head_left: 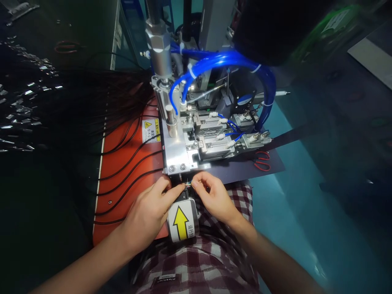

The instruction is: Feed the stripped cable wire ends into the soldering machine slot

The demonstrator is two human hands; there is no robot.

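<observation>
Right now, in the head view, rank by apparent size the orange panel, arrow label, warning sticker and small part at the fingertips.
1. Orange panel
2. Arrow label
3. Warning sticker
4. Small part, perhaps partly hidden

I can't make out the tiny piece (pixel 188 184) between the left hand (pixel 151 206) and the right hand (pixel 217 197); it's too small, partly covered by fingers (pixel 199 179). Both forearms (pixel 277 255) run off below, the green object (pixel 329 30) blurs, and the shiny bits (pixel 43 64) far left smear beyond recognition.
</observation>
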